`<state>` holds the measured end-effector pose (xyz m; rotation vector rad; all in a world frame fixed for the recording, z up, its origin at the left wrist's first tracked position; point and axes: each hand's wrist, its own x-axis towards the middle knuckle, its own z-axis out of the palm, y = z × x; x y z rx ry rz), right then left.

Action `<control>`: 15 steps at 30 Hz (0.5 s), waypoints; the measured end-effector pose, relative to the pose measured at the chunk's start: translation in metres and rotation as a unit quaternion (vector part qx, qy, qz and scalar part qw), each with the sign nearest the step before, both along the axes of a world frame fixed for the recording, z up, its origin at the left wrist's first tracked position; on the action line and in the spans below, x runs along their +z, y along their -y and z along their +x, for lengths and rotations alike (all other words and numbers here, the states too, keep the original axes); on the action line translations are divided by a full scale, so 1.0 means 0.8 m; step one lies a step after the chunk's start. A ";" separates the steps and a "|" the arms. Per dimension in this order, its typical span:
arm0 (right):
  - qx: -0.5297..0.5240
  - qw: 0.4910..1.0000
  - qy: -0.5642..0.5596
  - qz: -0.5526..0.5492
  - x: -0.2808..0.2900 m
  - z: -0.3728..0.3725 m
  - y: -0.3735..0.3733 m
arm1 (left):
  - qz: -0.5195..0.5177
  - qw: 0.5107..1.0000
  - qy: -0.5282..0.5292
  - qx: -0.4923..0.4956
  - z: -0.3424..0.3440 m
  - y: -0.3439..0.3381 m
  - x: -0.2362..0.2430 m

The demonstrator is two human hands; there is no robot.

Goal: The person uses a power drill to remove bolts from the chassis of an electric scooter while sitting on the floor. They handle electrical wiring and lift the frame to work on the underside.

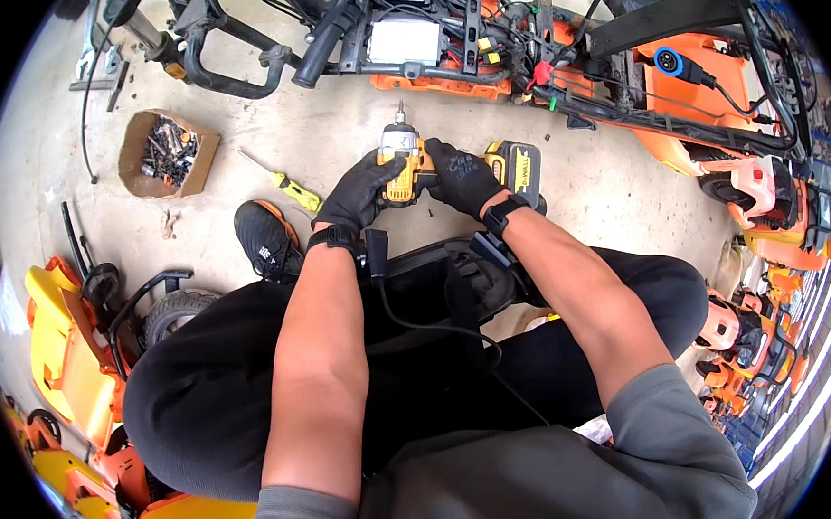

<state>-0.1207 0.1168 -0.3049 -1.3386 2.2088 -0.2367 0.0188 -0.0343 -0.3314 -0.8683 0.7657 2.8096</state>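
A yellow and black cordless impact driver [398, 154] lies on its side between my gloved hands, its bit tip pointing away from me. My left hand [352, 192] is closed on the left side of its body. My right hand [466, 178] wraps around the handle, and the battery [522, 169] sticks out to the right of it. Both hands wear black gloves. Left of my left hand, a screwdriver [295, 189] with a yellow-green handle rests on the floor. Beyond the tool stands an opened orange and black vehicle frame [442, 75] with exposed wiring.
A cardboard box [202, 158] of small metal parts sits on the floor at left. Wrenches [94, 56] lie at far left. A plug with a blue ring [672, 61] hangs on the frame's right part. Orange and yellow body parts [69, 347] and several more vehicles [765, 210] stand at the sides.
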 end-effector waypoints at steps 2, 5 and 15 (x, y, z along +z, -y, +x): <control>0.003 1.000 -0.002 0.010 -0.002 -0.004 0.004 | 0.007 1.000 0.005 0.004 -0.002 0.001 -0.007; -0.005 0.999 0.002 0.037 0.000 -0.008 0.010 | 0.011 1.000 -0.013 0.021 -0.005 0.000 -0.012; -0.002 1.000 0.004 0.022 -0.007 -0.021 0.021 | -0.023 1.000 -0.018 -0.006 -0.018 0.013 -0.028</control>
